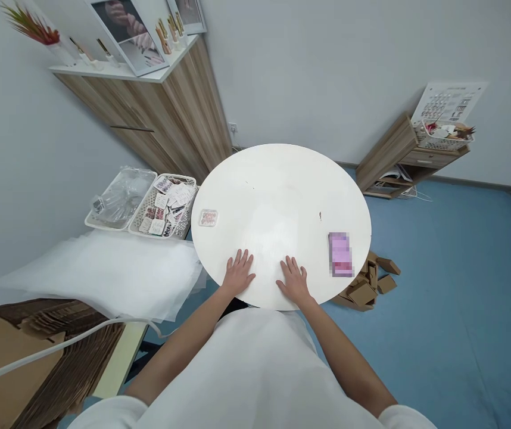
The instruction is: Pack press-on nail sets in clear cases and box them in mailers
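Note:
My left hand (pixel 238 274) lies flat on the near edge of a round white table (pixel 277 173), fingers spread, holding nothing. Flat on the same tabletop to its right, my right hand (pixel 294 281) also has its fingers apart and holds nothing. A small clear plastic case (pixel 208 218) with pinkish pieces inside sits near the table's left edge, beyond my left hand. To the right of my right hand lies a blurred-out pink and purple rectangle (pixel 341 255), its kind unclear. A tiny dark item (pixel 320 215) rests farther back on the right, too small to name.
Left of the table are a white basket of printed cards (pixel 166 205), a tray with clear plastic bags (pixel 124 199), white sheets (pixel 103 268) and stacked flattened cardboard (pixel 18 351). Small cardboard boxes (pixel 365 286) lie on the floor at right. A wooden cabinet (pixel 148 119) stands behind.

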`<state>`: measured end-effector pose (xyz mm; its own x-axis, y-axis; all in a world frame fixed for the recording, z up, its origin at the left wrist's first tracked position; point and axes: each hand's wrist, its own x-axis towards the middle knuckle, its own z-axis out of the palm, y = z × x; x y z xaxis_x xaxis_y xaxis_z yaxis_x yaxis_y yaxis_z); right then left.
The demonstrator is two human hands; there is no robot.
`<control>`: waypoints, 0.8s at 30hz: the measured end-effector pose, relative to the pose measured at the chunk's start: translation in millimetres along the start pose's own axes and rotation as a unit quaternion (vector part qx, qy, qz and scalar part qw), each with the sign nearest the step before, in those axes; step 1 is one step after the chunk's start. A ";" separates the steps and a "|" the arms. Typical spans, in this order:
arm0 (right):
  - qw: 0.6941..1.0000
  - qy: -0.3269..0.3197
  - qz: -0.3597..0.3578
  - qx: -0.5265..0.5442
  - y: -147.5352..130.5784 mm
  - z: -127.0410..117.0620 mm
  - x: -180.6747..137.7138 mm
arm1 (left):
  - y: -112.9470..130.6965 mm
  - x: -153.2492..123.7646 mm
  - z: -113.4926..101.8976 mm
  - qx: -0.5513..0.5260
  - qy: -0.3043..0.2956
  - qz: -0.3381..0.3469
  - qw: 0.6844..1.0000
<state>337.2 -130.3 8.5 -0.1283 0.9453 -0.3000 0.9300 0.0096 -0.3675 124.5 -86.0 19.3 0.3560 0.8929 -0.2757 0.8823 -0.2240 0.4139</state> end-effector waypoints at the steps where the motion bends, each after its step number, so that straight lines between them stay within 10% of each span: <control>1: 1.000 -0.005 0.004 -0.001 0.8 -0.4 1.3 | 0.2 1.4 1.1 0.004 -0.006 0.001 1.000; 16: 0.998 0.068 0.010 0.009 -6.2 -8.4 6.4 | -3.8 12.7 -7.5 -0.016 -0.012 0.036 0.999; 24: 0.985 0.111 -0.030 0.125 -90.7 -4.4 65.9 | -86.7 27.4 -46.2 -0.062 0.145 -0.061 0.986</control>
<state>245.9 -67.4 25.9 -0.0765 0.9937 -0.0818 0.8051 0.0132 -0.5930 43.5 -24.2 16.0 0.1314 0.9883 -0.0780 0.8622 -0.0751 0.5010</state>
